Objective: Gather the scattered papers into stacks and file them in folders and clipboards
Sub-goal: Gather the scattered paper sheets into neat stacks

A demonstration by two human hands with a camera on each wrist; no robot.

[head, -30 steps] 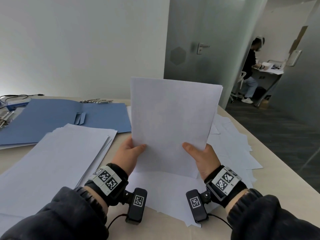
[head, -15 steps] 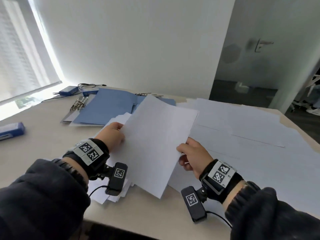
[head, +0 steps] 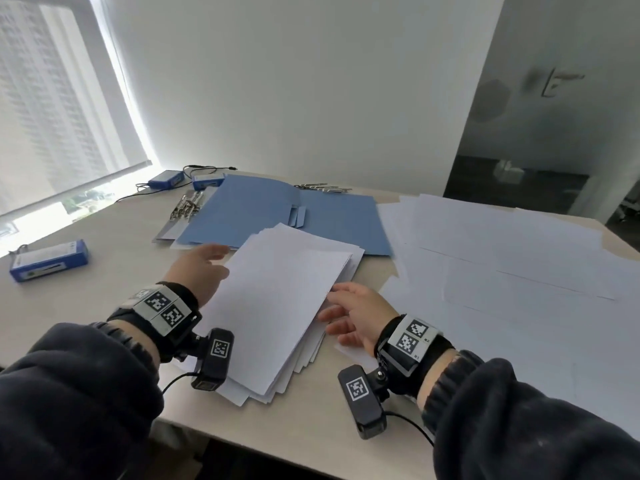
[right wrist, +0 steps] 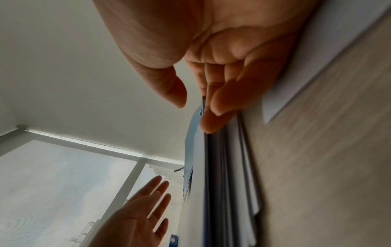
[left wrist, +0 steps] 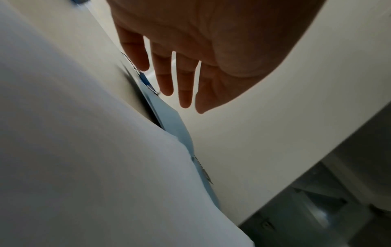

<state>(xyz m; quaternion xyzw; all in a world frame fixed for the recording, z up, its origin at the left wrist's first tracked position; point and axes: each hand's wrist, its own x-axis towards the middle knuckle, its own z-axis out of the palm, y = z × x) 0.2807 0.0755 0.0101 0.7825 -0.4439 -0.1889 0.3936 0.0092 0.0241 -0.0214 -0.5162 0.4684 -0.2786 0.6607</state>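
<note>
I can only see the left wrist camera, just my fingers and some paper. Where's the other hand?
Observer: The head view shows the right hand at the right edge of the paper stack.
Operator: Is it grabbing the papers?
Observer: No. In the right wrist view its fingertips only touch the stack's edge, and the thumb is apart from it.
Operator: Are there more papers?
Observer: Yes, loose sheets lie spread over the table to the right of the stack.
</note>
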